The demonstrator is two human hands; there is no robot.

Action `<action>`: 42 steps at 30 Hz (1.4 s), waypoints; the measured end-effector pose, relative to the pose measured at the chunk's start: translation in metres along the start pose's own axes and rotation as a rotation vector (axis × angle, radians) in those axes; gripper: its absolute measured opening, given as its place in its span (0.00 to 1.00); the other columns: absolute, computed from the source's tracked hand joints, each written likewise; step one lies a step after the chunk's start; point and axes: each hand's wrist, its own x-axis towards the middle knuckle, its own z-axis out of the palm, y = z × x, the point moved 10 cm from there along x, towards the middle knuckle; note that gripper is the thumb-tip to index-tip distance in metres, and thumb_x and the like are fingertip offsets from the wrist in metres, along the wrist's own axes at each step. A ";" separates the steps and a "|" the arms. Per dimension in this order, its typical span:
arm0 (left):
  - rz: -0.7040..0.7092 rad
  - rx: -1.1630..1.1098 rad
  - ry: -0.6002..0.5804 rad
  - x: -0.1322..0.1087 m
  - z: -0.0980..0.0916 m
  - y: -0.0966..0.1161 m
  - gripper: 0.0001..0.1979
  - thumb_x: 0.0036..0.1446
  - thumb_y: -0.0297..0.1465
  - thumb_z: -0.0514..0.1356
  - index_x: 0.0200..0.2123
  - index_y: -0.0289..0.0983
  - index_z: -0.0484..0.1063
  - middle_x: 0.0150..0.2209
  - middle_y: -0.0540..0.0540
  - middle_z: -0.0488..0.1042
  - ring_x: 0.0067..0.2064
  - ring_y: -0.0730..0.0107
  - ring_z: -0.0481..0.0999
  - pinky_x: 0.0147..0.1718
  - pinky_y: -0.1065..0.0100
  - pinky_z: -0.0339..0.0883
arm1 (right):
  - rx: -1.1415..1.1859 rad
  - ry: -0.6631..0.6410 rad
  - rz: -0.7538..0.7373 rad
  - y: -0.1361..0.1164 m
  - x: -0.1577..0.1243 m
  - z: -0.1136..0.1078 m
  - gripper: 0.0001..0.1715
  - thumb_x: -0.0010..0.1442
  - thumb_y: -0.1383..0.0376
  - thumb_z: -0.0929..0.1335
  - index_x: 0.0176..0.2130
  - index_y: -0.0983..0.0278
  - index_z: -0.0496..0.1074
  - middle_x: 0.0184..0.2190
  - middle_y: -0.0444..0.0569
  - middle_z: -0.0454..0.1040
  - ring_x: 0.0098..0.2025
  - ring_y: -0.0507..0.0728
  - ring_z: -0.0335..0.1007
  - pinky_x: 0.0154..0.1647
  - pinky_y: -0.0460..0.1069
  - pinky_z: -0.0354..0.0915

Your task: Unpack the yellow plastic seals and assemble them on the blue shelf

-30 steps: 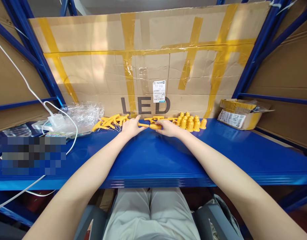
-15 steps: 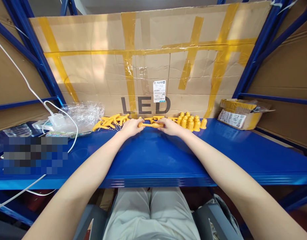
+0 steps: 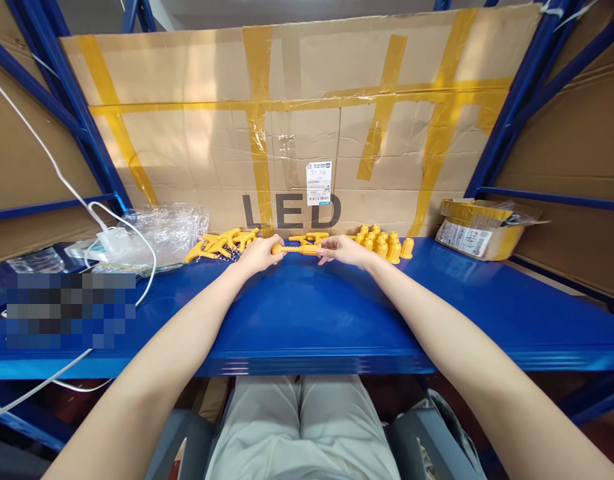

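My left hand point(image 3: 263, 255) pinches the knobbed left end of a yellow plastic piece with a ribbed rod point(image 3: 299, 249). At its thicker right end are the closed fingers of my right hand point(image 3: 344, 251). The piece lies level between both hands, just above the blue shelf. Left of my left hand is a pile of branched yellow plastic parts point(image 3: 221, 243). A few more yellow parts point(image 3: 309, 237) lie behind the held piece. Beside my right hand stand several yellow bell-shaped caps point(image 3: 381, 245), partly hidden by that hand.
The blue shelf point(image 3: 307, 313) has a large taped cardboard sheet point(image 3: 211, 153) at its back. An open cardboard box point(image 3: 469, 230) sits at the right. Clear plastic wrap point(image 3: 167, 230), a white charger point(image 3: 114, 241) with its cable, and a blurred-out item point(image 3: 69, 310) are at the left.
The held piece and my left hand have shifted slightly left. My right fingers have changed position at the right end, and more of the rod shows between the hands.
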 end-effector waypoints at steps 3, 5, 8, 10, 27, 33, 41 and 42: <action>0.007 -0.039 0.010 0.000 -0.001 0.001 0.12 0.56 0.40 0.56 0.40 0.41 0.71 0.27 0.50 0.77 0.32 0.65 0.74 0.35 0.67 0.63 | 0.101 -0.017 0.062 0.005 0.000 0.005 0.13 0.66 0.61 0.65 0.35 0.68 0.71 0.32 0.52 0.79 0.29 0.52 0.77 0.38 0.46 0.72; 0.010 -0.059 0.014 0.000 -0.002 0.001 0.12 0.56 0.40 0.55 0.39 0.41 0.71 0.26 0.51 0.77 0.32 0.66 0.74 0.34 0.68 0.63 | 0.147 0.007 0.110 0.009 0.000 0.005 0.14 0.68 0.61 0.62 0.38 0.68 0.70 0.30 0.52 0.78 0.26 0.51 0.76 0.34 0.46 0.72; -0.005 -0.073 0.005 0.001 -0.001 0.000 0.11 0.55 0.39 0.56 0.39 0.41 0.71 0.25 0.51 0.76 0.31 0.66 0.74 0.34 0.68 0.63 | 0.168 0.036 0.139 0.010 -0.001 0.005 0.13 0.69 0.60 0.60 0.45 0.67 0.66 0.29 0.50 0.78 0.24 0.51 0.75 0.31 0.45 0.72; -0.020 -0.079 -0.004 0.001 0.000 -0.002 0.11 0.54 0.38 0.56 0.38 0.41 0.71 0.25 0.52 0.76 0.30 0.66 0.74 0.34 0.67 0.63 | 0.165 0.013 0.120 0.007 -0.002 0.007 0.13 0.68 0.60 0.63 0.47 0.66 0.65 0.30 0.50 0.78 0.26 0.51 0.76 0.32 0.45 0.72; -0.058 -0.082 0.014 0.000 -0.004 0.004 0.13 0.49 0.41 0.62 0.36 0.42 0.68 0.22 0.53 0.75 0.27 0.66 0.73 0.30 0.68 0.62 | 0.138 -0.041 0.178 0.013 -0.001 0.012 0.42 0.61 0.37 0.53 0.28 0.68 0.72 0.16 0.51 0.72 0.13 0.50 0.64 0.14 0.44 0.63; -0.076 -0.050 0.024 0.002 -0.004 0.000 0.13 0.49 0.41 0.63 0.35 0.41 0.68 0.23 0.52 0.75 0.29 0.64 0.73 0.32 0.67 0.63 | 0.110 -0.028 0.134 0.007 -0.006 0.004 0.31 0.61 0.47 0.66 0.53 0.67 0.69 0.37 0.54 0.79 0.23 0.50 0.73 0.23 0.43 0.69; -0.109 0.034 0.065 0.004 -0.005 -0.008 0.17 0.49 0.44 0.63 0.38 0.41 0.70 0.28 0.49 0.74 0.34 0.61 0.74 0.34 0.67 0.63 | 0.077 0.045 0.028 0.001 -0.002 -0.005 0.25 0.56 0.64 0.74 0.51 0.69 0.69 0.35 0.50 0.79 0.26 0.49 0.74 0.30 0.44 0.71; -0.111 0.040 0.066 0.004 -0.005 -0.008 0.17 0.49 0.44 0.63 0.38 0.41 0.70 0.29 0.48 0.74 0.34 0.61 0.73 0.34 0.66 0.63 | 0.083 0.046 0.025 0.001 -0.002 -0.005 0.24 0.56 0.64 0.74 0.50 0.69 0.69 0.33 0.50 0.79 0.26 0.49 0.74 0.29 0.44 0.71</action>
